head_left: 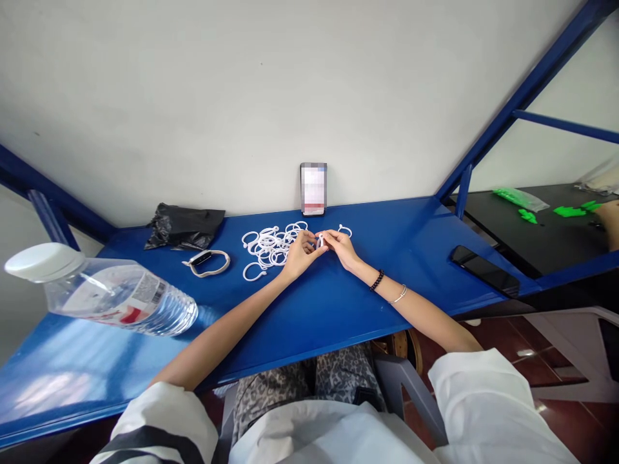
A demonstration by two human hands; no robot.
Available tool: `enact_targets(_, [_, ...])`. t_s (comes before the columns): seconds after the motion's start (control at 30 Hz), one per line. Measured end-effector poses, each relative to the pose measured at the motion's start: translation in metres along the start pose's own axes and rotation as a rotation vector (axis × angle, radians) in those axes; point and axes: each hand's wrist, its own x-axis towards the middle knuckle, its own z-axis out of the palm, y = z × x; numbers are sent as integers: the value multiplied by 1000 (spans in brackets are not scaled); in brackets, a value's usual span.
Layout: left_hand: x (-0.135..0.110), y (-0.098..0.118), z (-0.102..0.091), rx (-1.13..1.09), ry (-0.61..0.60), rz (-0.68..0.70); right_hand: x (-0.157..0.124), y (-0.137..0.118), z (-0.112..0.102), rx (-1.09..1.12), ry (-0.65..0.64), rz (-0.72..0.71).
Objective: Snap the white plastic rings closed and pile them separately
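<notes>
Bench [300,325], blue, one; its back edge runs along a pale wall [242,103].

Left hand [300,254]: fingers bent, thumb and fingertips closed in a narrow pinch on a small white piece [320,241]. Right hand [342,248]: thumb and forefinger likewise drawn together on the same piece, fingertips of both hands meeting there. Location of piece: above the bench, near the middle of the back edge; its form is mostly hidden by the fingers. Right wrist carries a dark bead bracelet [376,280] and, farther up the forearm, a silver-toned bangle [399,294].

White rings [271,243], a quantity, each with a small knob: heaped and overlapping just left of the left hand, towards the back edge. Single ring [345,228], white: lying apart, behind the right hand.

Phone [314,189], upright, screen lit and blurred: at the middle of the back edge, against the wall. Second phone [485,270], black, lying flat: by the right edge.

Black plastic bag [186,225], crumpled: back left corner area. Watch [201,258], pale strap: in front of the bag. Bottle [120,299], clear, white cap, label: left part of the bench.

Beyond the right edge: dark tabletop [498,222] with green pieces [570,211] and another person's hand [610,222], partly cut off.
</notes>
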Motion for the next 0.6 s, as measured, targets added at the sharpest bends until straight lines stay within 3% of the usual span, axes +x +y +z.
enact_targets(0.3, [-2, 4, -2, 72, -2, 10, -4, -6, 1, 184, 37, 75])
enact_targets(0.6, [-1, -1, -2, 21, 152, 103, -4, -1, 0, 206, 35, 69])
